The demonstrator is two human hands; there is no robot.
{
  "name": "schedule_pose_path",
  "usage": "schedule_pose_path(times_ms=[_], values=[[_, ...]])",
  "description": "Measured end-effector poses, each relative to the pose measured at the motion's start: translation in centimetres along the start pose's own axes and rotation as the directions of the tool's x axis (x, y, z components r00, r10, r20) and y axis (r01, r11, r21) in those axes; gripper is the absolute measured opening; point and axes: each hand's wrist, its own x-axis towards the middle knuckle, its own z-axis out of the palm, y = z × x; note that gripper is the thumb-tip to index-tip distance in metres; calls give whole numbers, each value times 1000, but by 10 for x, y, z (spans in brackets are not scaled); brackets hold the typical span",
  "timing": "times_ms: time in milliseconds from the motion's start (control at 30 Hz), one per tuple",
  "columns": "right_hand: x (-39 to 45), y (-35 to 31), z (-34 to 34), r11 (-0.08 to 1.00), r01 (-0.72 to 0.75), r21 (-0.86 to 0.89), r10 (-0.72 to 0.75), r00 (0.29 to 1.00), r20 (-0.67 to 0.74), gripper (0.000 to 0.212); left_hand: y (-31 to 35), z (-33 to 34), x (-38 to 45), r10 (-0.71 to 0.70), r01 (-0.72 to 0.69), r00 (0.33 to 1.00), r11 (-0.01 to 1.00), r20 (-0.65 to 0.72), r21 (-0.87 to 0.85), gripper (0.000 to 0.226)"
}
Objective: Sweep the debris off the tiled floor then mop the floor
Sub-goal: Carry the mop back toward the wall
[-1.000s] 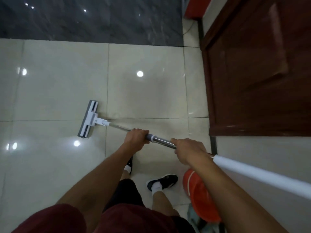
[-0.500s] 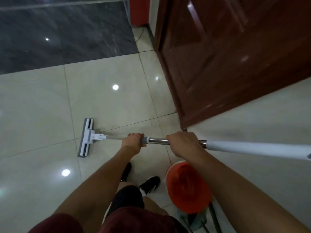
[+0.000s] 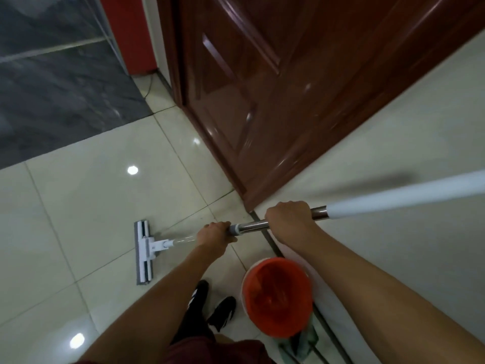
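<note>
1. Here, left hand point(image 3: 214, 236) wrapped around the mop handle point(image 3: 250, 227), low on the steel section beside the grey collar.
2. Right hand point(image 3: 288, 219) wrapped around the same steel section higher up, just below the white upper tube.
3. Mop head point(image 3: 143, 252) flat on the cream tiled floor point(image 3: 78, 206), ahead and left of the black shoes point(image 3: 223, 312).
4. Orange bucket point(image 3: 277, 296) on the floor by the wall, under the right forearm, just right of the shoes.
5. Brown wooden door point(image 3: 262, 88) beyond the handle; dark grey flooring point(image 3: 57, 88) at upper left.
6. No readable writing, brand or label on mop, bucket or shoes.
</note>
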Motion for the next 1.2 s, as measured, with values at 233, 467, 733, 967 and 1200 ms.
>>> schedule_pose_path(times_ms=[233,467,733,967,1200], values=[[-30,23,-29,992,-123,-40,124,992,35,18,41,-21,2,103,-103,995,994,0,-48,26],[-49,47,-49,968,-221,-119,219,975,-33,8,82,-35,6,240,-239,970,971,-49,25,29],[-66,79,-60,935,-252,-252,219,964,-151,6,137,-45,3,275,-288,957,944,-96,-162,44],[-61,93,-62,898,-259,-356,207,962,-179,6,164,-40,13,304,-316,948,891,-90,-325,29],[-65,120,-51,893,-313,-323,259,945,-199,16,175,-46,9,445,-467,884,831,-144,-303,20]])
